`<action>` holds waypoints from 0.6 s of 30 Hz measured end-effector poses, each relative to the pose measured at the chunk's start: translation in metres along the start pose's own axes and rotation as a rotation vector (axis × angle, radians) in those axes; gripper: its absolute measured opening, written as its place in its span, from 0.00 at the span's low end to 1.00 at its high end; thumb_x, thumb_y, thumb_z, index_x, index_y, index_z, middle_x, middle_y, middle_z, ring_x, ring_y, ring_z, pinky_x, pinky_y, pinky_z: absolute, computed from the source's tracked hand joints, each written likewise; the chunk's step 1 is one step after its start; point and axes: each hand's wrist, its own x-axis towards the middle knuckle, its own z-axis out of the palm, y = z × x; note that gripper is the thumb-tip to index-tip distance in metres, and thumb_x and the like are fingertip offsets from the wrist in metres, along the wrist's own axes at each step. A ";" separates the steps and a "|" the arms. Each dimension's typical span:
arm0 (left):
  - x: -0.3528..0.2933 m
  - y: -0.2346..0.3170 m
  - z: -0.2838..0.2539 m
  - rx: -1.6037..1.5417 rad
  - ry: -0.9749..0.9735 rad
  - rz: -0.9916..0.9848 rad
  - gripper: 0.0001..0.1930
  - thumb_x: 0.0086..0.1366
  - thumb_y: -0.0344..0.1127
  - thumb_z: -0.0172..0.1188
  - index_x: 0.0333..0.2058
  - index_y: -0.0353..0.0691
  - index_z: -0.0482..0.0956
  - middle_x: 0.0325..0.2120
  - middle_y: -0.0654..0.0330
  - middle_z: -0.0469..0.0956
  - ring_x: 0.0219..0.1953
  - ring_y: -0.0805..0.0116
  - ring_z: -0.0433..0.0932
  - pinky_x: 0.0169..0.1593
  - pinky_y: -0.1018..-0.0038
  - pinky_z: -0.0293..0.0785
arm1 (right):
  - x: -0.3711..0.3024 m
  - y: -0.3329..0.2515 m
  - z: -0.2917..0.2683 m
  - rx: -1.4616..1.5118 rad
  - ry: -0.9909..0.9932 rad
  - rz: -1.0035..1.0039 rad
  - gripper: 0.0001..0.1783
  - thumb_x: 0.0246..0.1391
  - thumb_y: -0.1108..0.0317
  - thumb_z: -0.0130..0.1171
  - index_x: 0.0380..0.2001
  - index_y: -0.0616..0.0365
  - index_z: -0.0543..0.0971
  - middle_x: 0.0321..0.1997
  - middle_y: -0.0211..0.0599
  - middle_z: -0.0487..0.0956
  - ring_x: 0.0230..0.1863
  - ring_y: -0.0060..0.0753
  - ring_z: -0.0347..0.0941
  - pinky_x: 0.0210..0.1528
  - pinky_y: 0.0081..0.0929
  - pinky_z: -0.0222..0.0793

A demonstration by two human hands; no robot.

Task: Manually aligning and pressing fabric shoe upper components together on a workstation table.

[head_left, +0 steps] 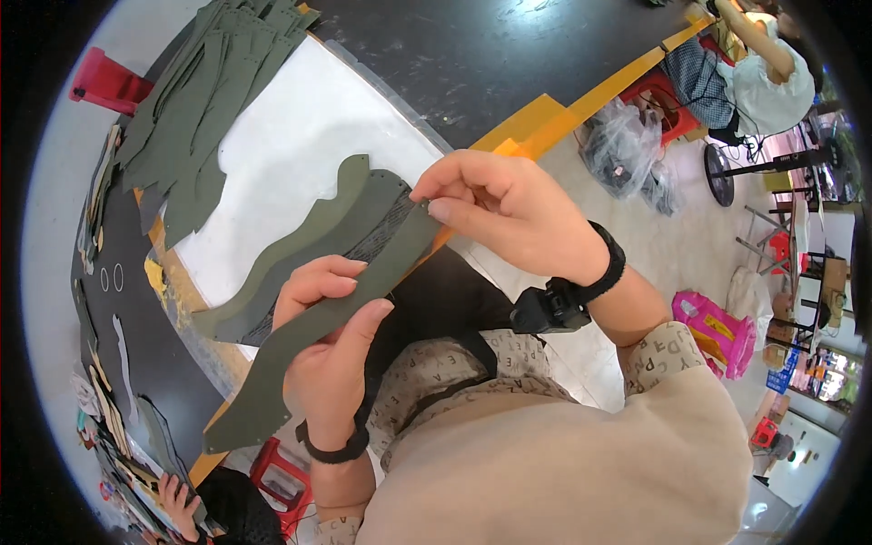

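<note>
A long, curved dark-green flat piece [263, 386], with small holes along its ends, slants up between my hands. My left hand [322, 368] holds it near the middle, thumb on top and fingers at the far edge. At the upper end, thumb and fingers of my right hand [513, 213] pinch its tip. Just beyond, an olive-green curved piece [341, 195] and a dark grey piece [318, 238] with a black hatched band lie overlapped on the white sheet [304, 100]. The held piece partly covers them.
A heap of similar green pieces [204, 100] lies at the far left, beside a red bin [109, 84]. The black tabletop [490, 54] has yellow-taped edges. A co-worker's hand [180, 509] is at lower left; another person [772, 86] sits far right, near plastic bags [622, 150].
</note>
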 end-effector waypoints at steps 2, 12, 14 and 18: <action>0.003 0.002 0.001 0.031 0.004 -0.009 0.17 0.48 0.17 0.63 0.35 0.36 0.69 0.41 0.55 0.71 0.38 0.72 0.71 0.42 0.78 0.70 | 0.001 0.004 0.002 -0.140 0.046 -0.048 0.08 0.52 0.77 0.55 0.37 0.62 0.76 0.23 0.23 0.71 0.25 0.11 0.65 0.28 0.12 0.63; 0.018 0.000 -0.007 0.641 -0.034 0.233 0.16 0.43 0.23 0.67 0.32 0.38 0.71 0.35 0.58 0.75 0.48 0.53 0.70 0.52 0.63 0.64 | 0.012 0.006 0.018 -0.547 0.260 -0.285 0.11 0.46 0.78 0.59 0.35 0.60 0.73 0.20 0.32 0.74 0.19 0.23 0.70 0.22 0.18 0.65; 0.017 -0.001 -0.004 0.656 -0.009 0.213 0.16 0.43 0.23 0.67 0.32 0.39 0.72 0.35 0.58 0.75 0.48 0.53 0.69 0.52 0.63 0.64 | 0.013 0.010 0.020 -0.556 0.262 -0.273 0.11 0.46 0.77 0.59 0.35 0.60 0.72 0.21 0.33 0.74 0.19 0.24 0.70 0.22 0.18 0.65; 0.011 0.001 0.008 0.703 0.002 0.193 0.16 0.43 0.24 0.68 0.32 0.40 0.72 0.34 0.57 0.74 0.48 0.51 0.69 0.52 0.62 0.64 | 0.012 0.011 0.018 -0.580 0.249 -0.220 0.13 0.42 0.78 0.59 0.33 0.60 0.69 0.23 0.43 0.73 0.25 0.46 0.73 0.26 0.34 0.67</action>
